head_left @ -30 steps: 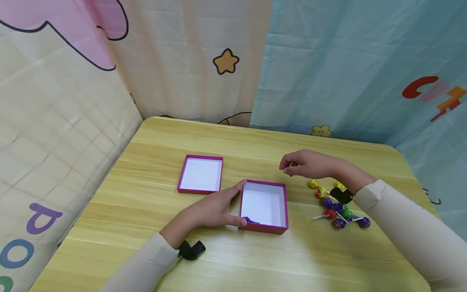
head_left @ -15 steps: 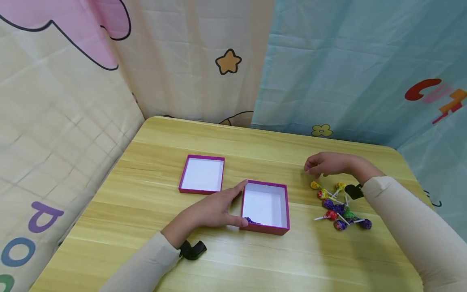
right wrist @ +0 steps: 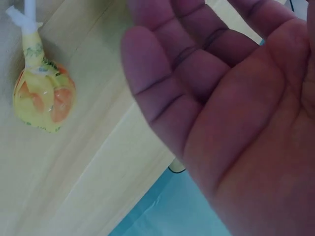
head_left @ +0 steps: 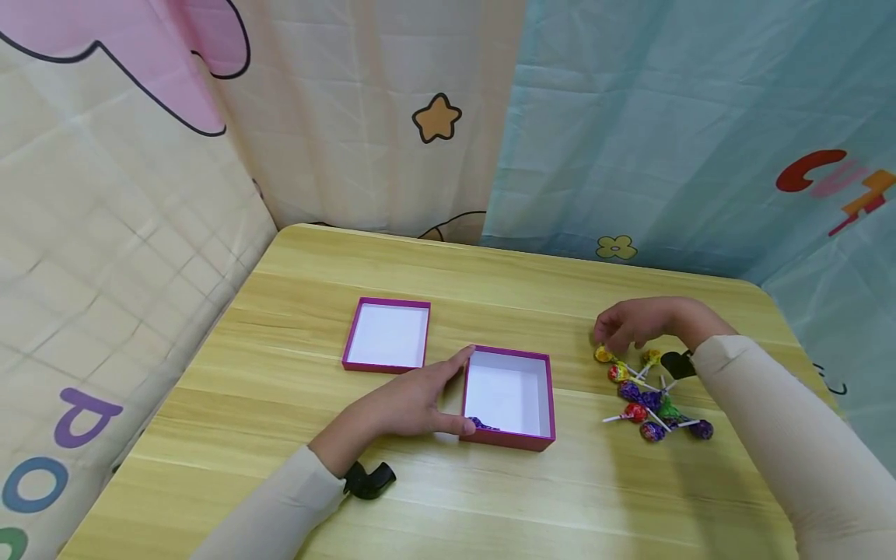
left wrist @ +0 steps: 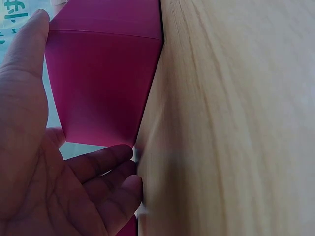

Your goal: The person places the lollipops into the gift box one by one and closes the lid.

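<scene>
My left hand [head_left: 413, 397] holds the open magenta box [head_left: 507, 437] at its left side. Its thumb lies on the near rim and its index finger reaches the far left corner. A purple-wrapped lollipop [head_left: 481, 423] lies inside, partly hidden by the near wall and thumb. In the left wrist view, the box's outer wall [left wrist: 103, 83] faces the palm. My right hand [head_left: 640, 323] is over the lollipop pile, fingertips at a yellow lollipop [head_left: 603, 355]. The right wrist view has loosely bent fingers beside a yellow-and-orange lollipop [right wrist: 47, 101] on the table; the fingertips are partly out of frame.
The magenta lid [head_left: 387, 334], white inside, lies behind and left of the box. Several wrapped lollipops in purple [head_left: 630, 391], red [head_left: 635, 412] and green [head_left: 668, 408] are heaped right of the box. Printed curtains [head_left: 616, 132] stand behind the wooden table [head_left: 490, 505].
My right hand has moved right, from behind the box to the lollipop pile, and come down to the yellow lollipop. The left hand stays on the box.
</scene>
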A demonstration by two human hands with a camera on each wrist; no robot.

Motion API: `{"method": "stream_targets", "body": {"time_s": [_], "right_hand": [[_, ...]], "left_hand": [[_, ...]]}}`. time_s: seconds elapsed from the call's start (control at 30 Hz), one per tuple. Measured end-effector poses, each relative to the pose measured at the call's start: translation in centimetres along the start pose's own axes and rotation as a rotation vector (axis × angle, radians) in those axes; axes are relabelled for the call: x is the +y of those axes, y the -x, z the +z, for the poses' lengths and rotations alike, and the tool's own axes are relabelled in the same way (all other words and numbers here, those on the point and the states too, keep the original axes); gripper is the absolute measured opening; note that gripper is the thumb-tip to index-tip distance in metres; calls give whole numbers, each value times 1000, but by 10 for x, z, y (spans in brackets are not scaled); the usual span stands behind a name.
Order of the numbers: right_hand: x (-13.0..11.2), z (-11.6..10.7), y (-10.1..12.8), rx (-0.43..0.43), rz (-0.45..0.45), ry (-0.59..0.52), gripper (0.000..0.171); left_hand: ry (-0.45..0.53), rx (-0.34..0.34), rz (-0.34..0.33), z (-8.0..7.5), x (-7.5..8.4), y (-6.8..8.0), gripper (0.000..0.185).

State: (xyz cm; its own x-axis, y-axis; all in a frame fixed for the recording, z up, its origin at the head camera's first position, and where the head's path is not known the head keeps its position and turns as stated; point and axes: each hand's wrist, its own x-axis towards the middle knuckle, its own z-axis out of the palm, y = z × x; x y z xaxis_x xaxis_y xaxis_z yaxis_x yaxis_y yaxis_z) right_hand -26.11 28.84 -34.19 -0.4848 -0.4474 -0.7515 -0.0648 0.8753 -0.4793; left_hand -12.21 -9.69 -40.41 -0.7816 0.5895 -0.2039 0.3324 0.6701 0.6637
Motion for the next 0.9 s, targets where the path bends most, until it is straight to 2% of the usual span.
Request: {"method": "stream_targets", "body": {"time_s": [0.4,0.57,0.9], "right_hand": [[-4,8,-9,-39,4,64,14],[-2,8,-12,-51,7,42,12],[-7,9,-9,-19,-9,54,14]], "left_hand": [[11,6,18,1,-3,-2,114],[8,10,18,1,-4,-1,114],[10,8,26,2,-5,-1,115]]}}
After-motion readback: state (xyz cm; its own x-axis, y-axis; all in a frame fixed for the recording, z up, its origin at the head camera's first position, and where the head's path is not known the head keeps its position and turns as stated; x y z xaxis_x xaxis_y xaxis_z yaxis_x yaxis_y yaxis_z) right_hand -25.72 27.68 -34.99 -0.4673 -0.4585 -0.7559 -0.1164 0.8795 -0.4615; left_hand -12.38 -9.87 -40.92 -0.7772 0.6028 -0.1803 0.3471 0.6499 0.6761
